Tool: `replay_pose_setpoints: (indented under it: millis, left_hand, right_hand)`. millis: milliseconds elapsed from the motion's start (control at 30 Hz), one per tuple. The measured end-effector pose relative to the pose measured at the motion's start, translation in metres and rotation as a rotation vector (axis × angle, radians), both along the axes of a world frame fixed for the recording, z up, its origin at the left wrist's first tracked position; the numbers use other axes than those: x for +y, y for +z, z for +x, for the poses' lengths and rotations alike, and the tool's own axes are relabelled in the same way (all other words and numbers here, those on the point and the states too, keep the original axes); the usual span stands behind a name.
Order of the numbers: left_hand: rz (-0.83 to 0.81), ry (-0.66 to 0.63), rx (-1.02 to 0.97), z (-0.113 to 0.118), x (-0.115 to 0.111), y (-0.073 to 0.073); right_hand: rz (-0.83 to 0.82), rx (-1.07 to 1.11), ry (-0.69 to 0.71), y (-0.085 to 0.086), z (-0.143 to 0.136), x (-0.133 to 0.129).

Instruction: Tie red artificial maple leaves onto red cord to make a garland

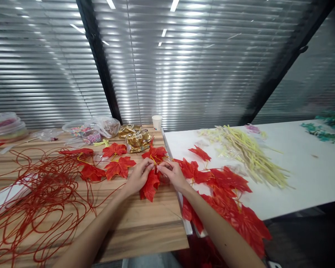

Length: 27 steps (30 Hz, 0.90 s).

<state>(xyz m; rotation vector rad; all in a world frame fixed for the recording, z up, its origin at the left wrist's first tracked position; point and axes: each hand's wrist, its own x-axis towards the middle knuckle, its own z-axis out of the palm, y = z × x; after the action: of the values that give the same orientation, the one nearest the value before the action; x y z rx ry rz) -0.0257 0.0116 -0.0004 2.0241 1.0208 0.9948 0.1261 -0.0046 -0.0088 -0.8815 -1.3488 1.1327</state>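
Observation:
My left hand [142, 174] and my right hand [171, 172] meet over the wooden table near its right side, fingertips pinched close together. Between them is the yellow stem of a red artificial maple leaf [150, 187], which hangs below my fingers. Another red leaf [155, 152] shows just above them. Both hands are closed; the exact spot they grip is partly hidden by the fingers. Beside my left hand lie more red maple leaves [120, 167]. Under and beyond my right forearm spreads a pile of red leaves [226, 182].
Tangled red cord [53, 186] covers the left of the wooden table [145, 238]. Gold wrappers [138, 141], a paper cup [156, 123] and plastic containers [7, 126] stand at the back. Yellow stems [248, 152] and green foliage [328, 126] lie on the white table [301, 178].

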Motion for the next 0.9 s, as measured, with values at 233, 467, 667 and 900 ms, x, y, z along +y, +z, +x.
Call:
replay_pose_setpoints:
  millis: [233,467,667,900]
  left_hand:
    - [0.017,-0.010,-0.001,-0.0007,-0.0004,0.0027]
    - [0.008,-0.027,0.031,-0.0016,-0.0005,0.0037]
    - [0.011,-0.039,0.037,-0.0021,-0.0006,0.0053]
    - [0.015,-0.051,0.041,-0.0028,-0.0012,0.0070]
  right_hand:
    - [-0.069,0.049,0.054,0.0008,0.0003,0.0003]
    - [-0.069,0.051,0.049,0.0001,0.0003,0.0001]
    - [-0.066,0.051,0.051,-0.0006,0.0006,0.0010]
    - [-0.057,0.044,0.066,-0.0027,0.0025,0.0019]
